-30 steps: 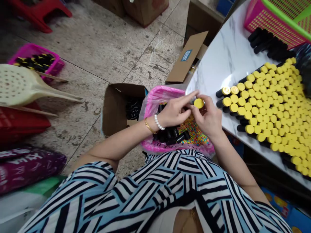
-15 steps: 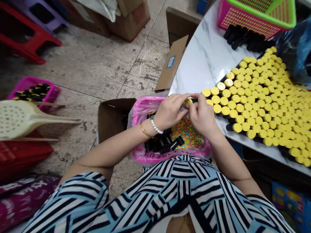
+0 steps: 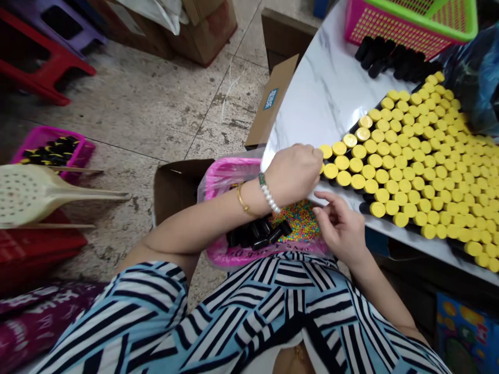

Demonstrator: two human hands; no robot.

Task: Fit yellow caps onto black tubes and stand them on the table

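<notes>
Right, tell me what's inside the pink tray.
The pink tray holds black tubes and a heap of multicoloured beads on clear plastic. The left arm covers part of it, so whatever lies beneath cannot be seen.

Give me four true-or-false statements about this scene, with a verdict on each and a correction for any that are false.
1. The left hand has a pearl bracelet on its wrist. True.
2. The right hand is clenched in a fist. False: it is open, fingers spread above the multicoloured beads in the pink tray.
3. Yellow-topped black tubes are packed together on the white marble-patterned tabletop. True.
4. The black tubes near the table's far end lie inside a basket. False: they lie on the tabletop, outside the pink basket.
</notes>
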